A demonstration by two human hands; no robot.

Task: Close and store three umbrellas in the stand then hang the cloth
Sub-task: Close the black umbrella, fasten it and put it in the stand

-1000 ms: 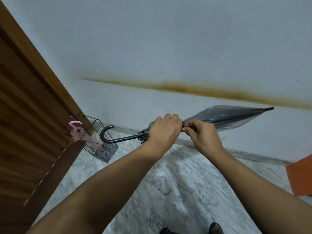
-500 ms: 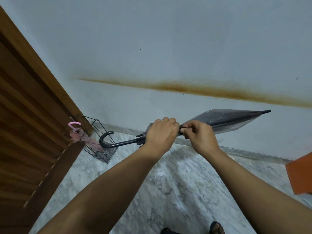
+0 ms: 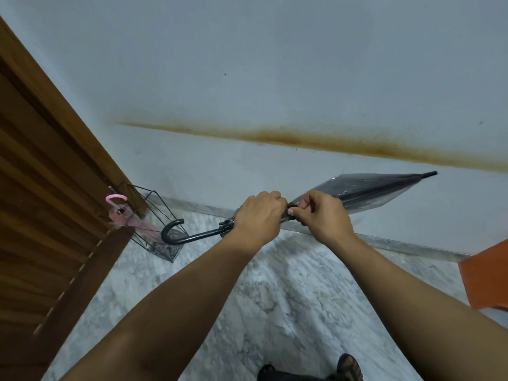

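Umbrella [image 3: 365, 192], clear with a black hooked handle, lies level in the air above the marble floor [image 3: 275, 298]. My left hand [image 3: 257, 215] grips its folded canopy; my right hand [image 3: 324, 215] pinches the strap. Pink umbrella [image 3: 129, 215] sits in the wire stand [image 3: 158, 215] at the floor's left edge.

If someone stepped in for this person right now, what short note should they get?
Left hand: grips the folded clear umbrella near its runner, held level.
Right hand: pinches what looks like the tie strap at the canopy's base.
Pink umbrella: closed, already in the wire stand by the wooden door.
Done: one umbrella stored, the clear one folded.
Left: fasten it, stand it in the rack, then the third umbrella and the cloth. The orange item at right may be either.
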